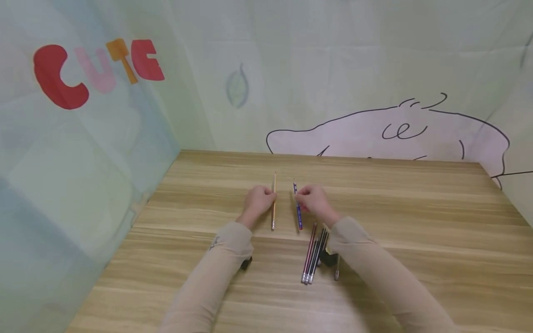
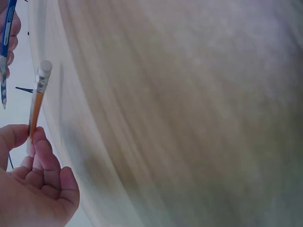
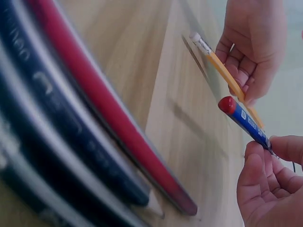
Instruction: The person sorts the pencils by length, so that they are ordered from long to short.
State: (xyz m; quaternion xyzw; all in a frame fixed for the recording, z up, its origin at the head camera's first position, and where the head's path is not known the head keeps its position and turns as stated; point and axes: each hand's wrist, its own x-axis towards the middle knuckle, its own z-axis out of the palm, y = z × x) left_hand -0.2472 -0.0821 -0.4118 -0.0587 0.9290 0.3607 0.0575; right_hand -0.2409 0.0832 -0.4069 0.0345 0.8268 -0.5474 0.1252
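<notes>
Between thumb and fingers, my left hand pinches a yellow-orange pencil with a white eraser end. Its tip points toward the back of the table, and the eraser faces me. To the right, my right hand pinches a blue pencil with a red end cap, clearest in the right wrist view. The two pencils stand side by side, a small gap apart. Nearer to me, a bunch of dark pencils and a red pencil lie beside the right forearm.
The wood-grain table meets a printed cloth backdrop at its back edge. Another pencil end shows beside the right sleeve. Black wrist pieces show at the sleeves.
</notes>
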